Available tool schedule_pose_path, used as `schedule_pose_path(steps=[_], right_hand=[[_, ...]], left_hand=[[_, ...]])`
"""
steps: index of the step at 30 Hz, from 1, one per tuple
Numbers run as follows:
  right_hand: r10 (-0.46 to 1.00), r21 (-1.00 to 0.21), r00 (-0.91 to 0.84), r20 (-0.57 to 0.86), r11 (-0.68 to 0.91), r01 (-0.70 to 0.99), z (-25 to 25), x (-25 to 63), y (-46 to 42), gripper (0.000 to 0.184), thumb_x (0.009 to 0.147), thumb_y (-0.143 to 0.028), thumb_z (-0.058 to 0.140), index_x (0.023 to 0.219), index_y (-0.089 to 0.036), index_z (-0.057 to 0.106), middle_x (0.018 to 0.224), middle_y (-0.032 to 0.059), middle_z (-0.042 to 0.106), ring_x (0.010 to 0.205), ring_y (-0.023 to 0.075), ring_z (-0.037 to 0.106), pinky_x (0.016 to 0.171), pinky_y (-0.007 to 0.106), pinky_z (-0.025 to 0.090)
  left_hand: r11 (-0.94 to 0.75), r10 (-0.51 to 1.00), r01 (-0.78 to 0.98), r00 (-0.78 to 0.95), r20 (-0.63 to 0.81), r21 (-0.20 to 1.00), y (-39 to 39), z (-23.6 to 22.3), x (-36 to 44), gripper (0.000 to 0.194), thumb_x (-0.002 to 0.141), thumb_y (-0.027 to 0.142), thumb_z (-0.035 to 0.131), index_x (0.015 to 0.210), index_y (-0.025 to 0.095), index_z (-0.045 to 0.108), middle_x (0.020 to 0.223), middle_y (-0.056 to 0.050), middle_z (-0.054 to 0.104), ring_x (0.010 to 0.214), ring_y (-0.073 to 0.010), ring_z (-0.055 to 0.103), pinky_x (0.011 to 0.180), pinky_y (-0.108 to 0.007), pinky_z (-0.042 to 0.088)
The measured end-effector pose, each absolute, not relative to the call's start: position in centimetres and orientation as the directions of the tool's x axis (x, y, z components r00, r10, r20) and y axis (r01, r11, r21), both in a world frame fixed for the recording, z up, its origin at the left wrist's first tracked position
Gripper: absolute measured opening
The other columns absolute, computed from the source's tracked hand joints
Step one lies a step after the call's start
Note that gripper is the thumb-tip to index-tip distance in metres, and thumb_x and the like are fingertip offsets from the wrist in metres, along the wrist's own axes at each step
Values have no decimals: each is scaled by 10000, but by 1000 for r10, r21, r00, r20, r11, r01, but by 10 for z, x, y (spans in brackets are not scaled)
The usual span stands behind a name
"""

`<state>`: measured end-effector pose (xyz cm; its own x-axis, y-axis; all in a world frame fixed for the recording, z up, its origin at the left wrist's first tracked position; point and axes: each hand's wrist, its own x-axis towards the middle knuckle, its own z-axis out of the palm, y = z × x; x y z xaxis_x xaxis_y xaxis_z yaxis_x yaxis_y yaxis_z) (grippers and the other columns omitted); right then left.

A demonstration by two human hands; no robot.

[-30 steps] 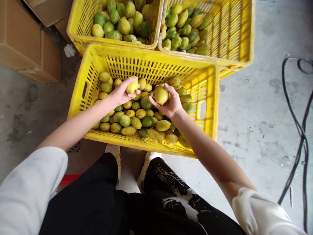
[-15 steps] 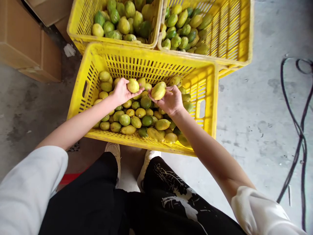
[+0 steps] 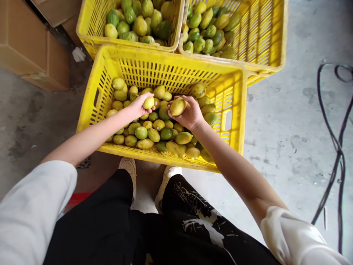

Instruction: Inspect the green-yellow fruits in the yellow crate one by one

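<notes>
Over the front yellow crate [image 3: 171, 161], my left hand [image 3: 139, 105] is closed around a small yellow lemon [image 3: 148, 103]. To its right, my right hand [image 3: 192, 113] cups a larger yellow lemon [image 3: 178, 106], its fingers curled under the fruit. A short gap separates the two held lemons. Below them many loose lemons [image 3: 153, 135], yellow to dark green, cover much of the crate floor. My hands and forearms hide part of that fruit.
Behind stand two more yellow crates, the back left crate [image 3: 82, 33] and the back right crate [image 3: 280, 55], both holding yellow and green fruit. Cardboard boxes [image 3: 24, 40] stand at the far left. A black cable [image 3: 335, 176] lies on the concrete floor at right. My shoes [image 3: 128, 167] are close to the front crate.
Both lemons have been turned in my hands. At half a second ago my left fingers were straighter under its lemon; now they curl round it. Both hands stay over the front crate.
</notes>
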<state>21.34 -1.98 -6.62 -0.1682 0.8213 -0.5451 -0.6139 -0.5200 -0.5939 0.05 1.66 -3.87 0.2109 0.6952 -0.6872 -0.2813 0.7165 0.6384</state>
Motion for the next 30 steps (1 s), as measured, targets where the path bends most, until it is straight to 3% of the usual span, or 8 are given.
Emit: schedule_pose_path(steps=[3, 8, 11, 17, 23, 26, 28, 30], right_hand=[[817, -601, -183, -547, -536, -593, -59, 213, -21, 300, 862, -422, 724, 1090, -267, 606, 906, 43, 744, 1046, 314, 774, 877, 475, 702], [775, -568, -156, -613, -569, -595, -53, 212, -21, 237, 878, -277, 681, 1099, -251, 599, 923, 42, 724, 972, 236, 763, 843, 342, 699], [750, -555, -119, -650, -576, -600, -52, 209, -22, 196, 915, -303, 746, 1025, -263, 589, 854, 1, 664, 781, 181, 708, 762, 279, 700], [741, -544, -114, -662, -579, -607, -49, 203, -26, 229, 856, -98, 723, 950, -238, 566, 847, 1, 671, 744, 150, 698, 651, 211, 674], [748, -554, -209, -630, -622, -553, -51, 207, -24, 216, 953, -356, 790, 961, -236, 611, 784, 15, 666, 622, 141, 609, 409, 162, 460], [750, -554, -242, -615, -629, -545, -47, 210, -25, 290, 1005, -507, 700, 1002, -223, 639, 778, 32, 675, 690, 167, 641, 476, 192, 497], [758, -555, -263, -597, -627, -547, -42, 210, -27, 261, 1001, -489, 653, 1022, -229, 637, 808, 31, 700, 833, 202, 696, 620, 249, 585], [762, -559, -289, -580, -630, -540, -37, 209, -29, 203, 972, -419, 630, 1051, -233, 635, 858, 32, 732, 1000, 245, 721, 788, 340, 637]], left_hand=[[742, 658, -350, 213, -722, 572, 14, -37, 0, 140, 1040, 359, 584, 989, 233, 619, 703, -43, 671, 632, -167, 548, 602, -279, 440], [713, 656, -473, 189, -731, 517, 12, -34, 1, 263, 1079, 335, 378, 1093, 214, 611, 852, -87, 747, 875, -237, 740, 768, -317, 576], [717, 653, -468, 192, -732, 517, 12, -38, 2, 203, 1062, 300, 448, 1138, 212, 614, 883, -78, 757, 939, -252, 780, 793, -316, 611], [712, 694, -355, 223, -684, 606, 8, -42, 5, 183, 967, 282, 775, 975, 208, 608, 713, 9, 660, 588, -129, 671, 539, -174, 512], [729, 684, -285, 265, -680, 622, 3, -39, 4, 191, 878, 133, 737, 843, 211, 565, 630, 29, 618, 498, -93, 593, 413, -139, 363], [730, 680, -315, 248, -690, 606, 3, -40, 4, 120, 905, 206, 739, 905, 205, 619, 727, -5, 708, 543, -107, 628, 458, -162, 436], [728, 679, -341, 246, -692, 594, 3, -40, 6, 80, 984, 283, 659, 973, 204, 658, 744, -19, 723, 584, -132, 647, 498, -192, 481], [731, 676, -354, 258, -690, 584, 3, -40, 7, 189, 1049, 326, 547, 1041, 198, 687, 750, -32, 729, 629, -157, 648, 531, -221, 499]])
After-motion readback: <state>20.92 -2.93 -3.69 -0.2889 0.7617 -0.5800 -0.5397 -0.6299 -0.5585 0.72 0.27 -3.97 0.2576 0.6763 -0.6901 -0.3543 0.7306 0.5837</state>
